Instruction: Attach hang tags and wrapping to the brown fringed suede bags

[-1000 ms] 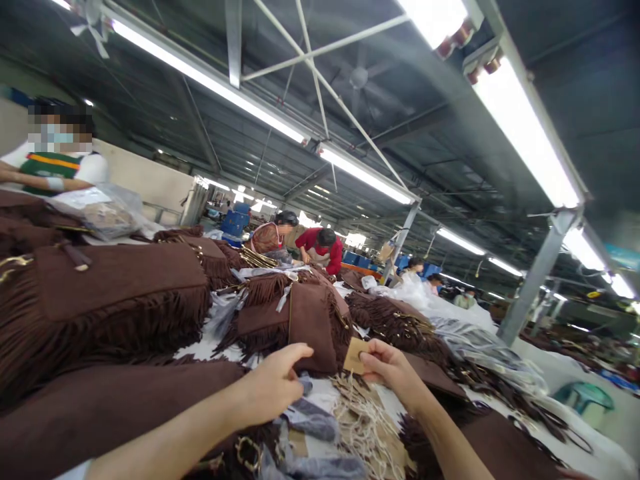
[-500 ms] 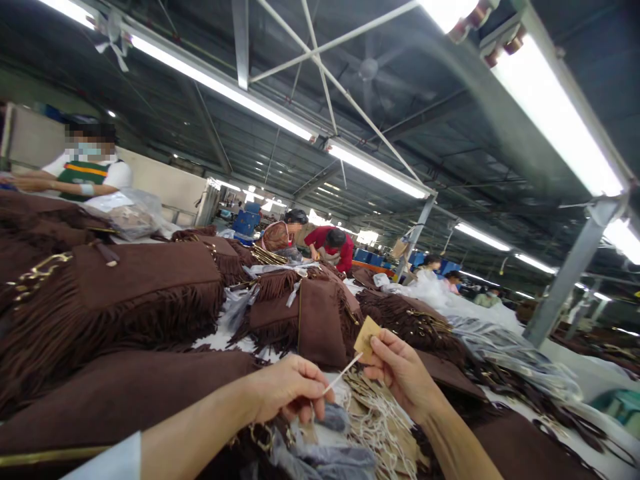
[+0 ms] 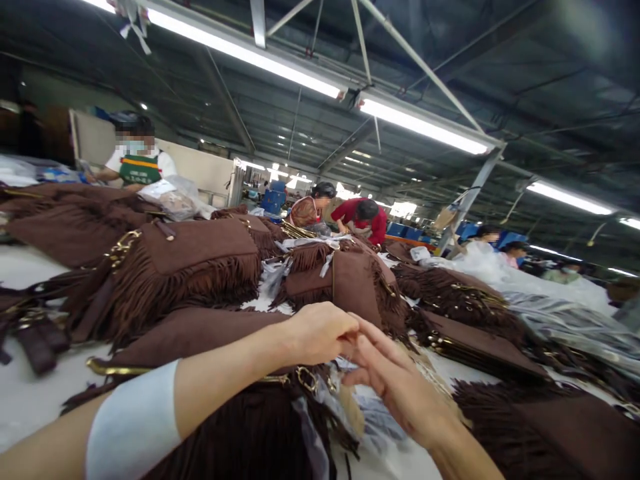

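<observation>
My left hand [image 3: 320, 335] and my right hand [image 3: 400, 383] meet fingertip to fingertip over the pile. The left fingers are pinched together, and the right fingers bend in against them. Whatever lies between the fingertips is hidden. Under my left forearm is a dark brown fringed bag [image 3: 240, 427] with a gold ring clasp [image 3: 306, 380] at its top edge. Below the hands lie clear plastic wrapping [image 3: 377, 417] and a tan piece [image 3: 353, 407]. Tan tags with white strings [image 3: 434, 373] show partly behind my right hand.
Fringed brown bags [image 3: 200, 250] are heaped beyond my hands, one with a gold chain [image 3: 123, 248]. More bags [image 3: 485, 340] and plastic sheeting [image 3: 555, 320] lie to the right. Co-workers stand at the far side, one in a green apron [image 3: 141, 170], another in red [image 3: 367, 217].
My hands have come together; before, they were apart, the left pinching a white string and the right holding a tan tag. Tag and string are now out of sight. The view has shifted left and down.
</observation>
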Demonstrator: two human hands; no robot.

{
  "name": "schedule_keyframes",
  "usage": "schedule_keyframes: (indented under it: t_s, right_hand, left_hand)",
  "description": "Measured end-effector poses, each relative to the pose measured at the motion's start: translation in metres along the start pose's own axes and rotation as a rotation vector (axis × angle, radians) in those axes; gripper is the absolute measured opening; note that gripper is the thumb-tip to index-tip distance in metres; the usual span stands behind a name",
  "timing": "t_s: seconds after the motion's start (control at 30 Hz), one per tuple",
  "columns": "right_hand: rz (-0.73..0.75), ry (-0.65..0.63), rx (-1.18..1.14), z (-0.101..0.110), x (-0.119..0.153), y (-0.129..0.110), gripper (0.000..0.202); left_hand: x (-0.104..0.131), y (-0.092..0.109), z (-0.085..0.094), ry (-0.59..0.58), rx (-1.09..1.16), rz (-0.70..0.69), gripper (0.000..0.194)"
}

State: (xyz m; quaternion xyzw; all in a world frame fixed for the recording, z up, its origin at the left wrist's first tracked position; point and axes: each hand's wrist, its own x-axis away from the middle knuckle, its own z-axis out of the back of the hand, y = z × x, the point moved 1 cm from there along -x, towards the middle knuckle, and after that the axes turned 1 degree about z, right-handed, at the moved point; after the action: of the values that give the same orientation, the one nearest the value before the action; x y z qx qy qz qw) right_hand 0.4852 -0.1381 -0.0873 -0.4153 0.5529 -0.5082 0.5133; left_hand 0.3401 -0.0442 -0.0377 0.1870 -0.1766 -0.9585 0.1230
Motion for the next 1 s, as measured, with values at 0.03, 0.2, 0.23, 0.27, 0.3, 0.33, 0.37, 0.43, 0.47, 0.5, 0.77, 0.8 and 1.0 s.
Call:
schedule_keyframes:
  t_s: [0.03, 0.2, 0.23, 0.27, 0.3, 0.33, 0.37, 0.43, 0.47, 0.5, 0.77, 0.8, 1.0]
  right_hand:
    - [-0.027, -0.094, -0.065, -0.011, -0.002, 0.001, 0.05]
    - [0.02, -0.105, 0.145, -0.014, -0.016, 0.017, 0.038]
    - [0.067, -0.092, 0.267, -0.011, -0.018, 0.021, 0.034]
    - [0.113, -0.087, 0.386, -0.008, -0.019, 0.026, 0.032]
    - [0.148, -0.083, 0.486, -0.007, -0.02, 0.031, 0.033]
    - [0.162, -0.079, 0.55, -0.007, -0.021, 0.036, 0.032]
    - [0.15, -0.076, 0.574, -0.008, -0.022, 0.042, 0.03]
    - [0.114, -0.061, 0.547, -0.009, -0.023, 0.051, 0.029]
    - [0.106, -0.054, 0.524, -0.008, -0.023, 0.055, 0.028]
    - [0.105, -0.053, 0.503, -0.008, -0.024, 0.057, 0.028]
    - [0.143, -0.138, 0.422, -0.006, -0.029, 0.057, 0.021]
    - [0.146, -0.145, 0.377, -0.007, -0.03, 0.058, 0.021]
    - [0.11, -0.165, 0.133, -0.013, -0.027, 0.064, 0.022]
  left_hand:
    - [-0.001, 0.0, 0.0, -0.001, 0.006, 0.005, 0.016]
    - [0.011, -0.028, -0.006, -0.009, 0.333, 0.094, 0.013]
    - [0.015, -0.034, -0.009, -0.064, 0.41, 0.111, 0.013]
    - [0.021, -0.04, -0.012, -0.119, 0.461, 0.13, 0.014]
    - [0.026, -0.043, -0.016, -0.149, 0.475, 0.148, 0.015]
    - [0.031, -0.046, -0.019, -0.15, 0.451, 0.161, 0.016]
    - [0.035, -0.048, -0.022, -0.133, 0.404, 0.171, 0.018]
    - [0.042, -0.051, -0.025, -0.068, 0.289, 0.186, 0.019]
    - [0.045, -0.053, -0.026, -0.039, 0.237, 0.188, 0.02]
    - [0.047, -0.054, -0.026, -0.024, 0.202, 0.191, 0.022]
    - [0.05, -0.045, -0.026, -0.163, -0.027, 0.186, 0.014]
    - [0.05, -0.042, -0.028, -0.169, -0.118, 0.226, 0.012]
    - [0.049, -0.024, -0.045, -0.195, -0.374, 0.365, 0.016]
